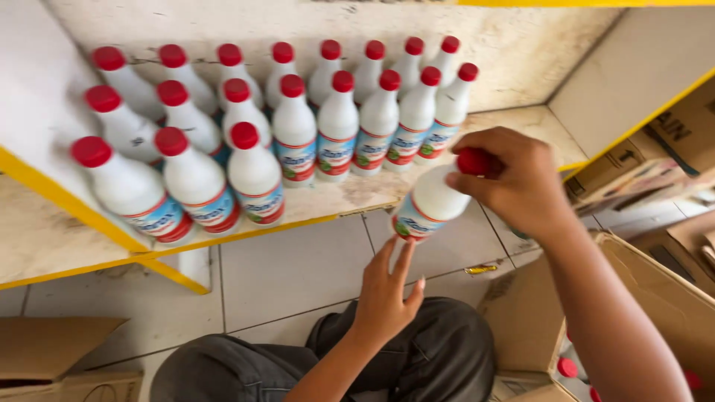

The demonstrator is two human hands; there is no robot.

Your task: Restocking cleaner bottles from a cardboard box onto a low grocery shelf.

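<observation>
1. Nearest the camera, a person's knee in dark grey trousers (402, 357) sits low over a pale tiled floor (290, 275).
2. To the right, an open cardboard box (536, 320) stands beside the knee; red caps of more bottles (567, 367) show inside it, though the view there is cropped, so how many remain is unclear.
3. The left hand (383, 294) is open, its fingertips raised to touch the base of a white bottle (432, 205).
4. The right hand (514, 182) is closed around that bottle's red cap (472, 161), holding the bottle tilted at the front edge of the shelf, not yet standing on it.
5. The shelf (514, 123) is worn and pale with a yellow front edge; bare space remains at its right end.
6. Farther back and to the left, rows of matching white bottles (294, 130) with red caps stand upright, filling most of the shelf. Judging by this, stocking looks largely done, with a few bottles left.
</observation>
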